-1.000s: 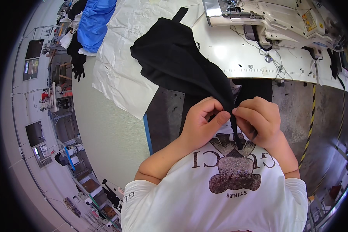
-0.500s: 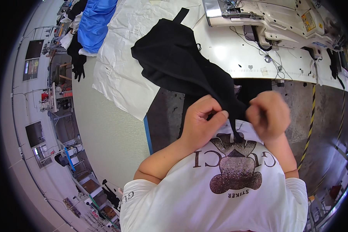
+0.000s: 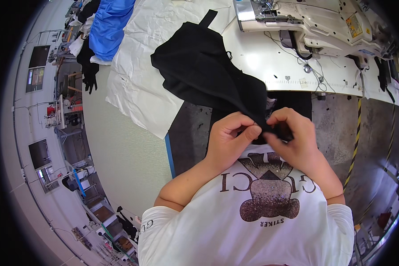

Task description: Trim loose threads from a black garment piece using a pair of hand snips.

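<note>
Over the white shirt (image 3: 199, 221), the black cloth (image 3: 199, 62) no longer dangles: the right hand (image 3: 295, 137), blurred, has closed in beside the pinching left hand (image 3: 232, 135), so both now grip its narrow end. The wide part spreads over white paper (image 3: 137, 88), left of the sewing machine (image 3: 317, 35).

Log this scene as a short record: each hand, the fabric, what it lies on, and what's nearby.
Left hand: pinching the near end of the black fabric between thumb and forefinger
Right hand: at the same end, thumb blurred; firmness of grip unclear
Fabric: one loosely folded piece, narrow strip jutting from its far end
Lies on: crumpled white paper and white tabletop
Nearby: sewing machine at upper right; blue cloth at upper left
</note>
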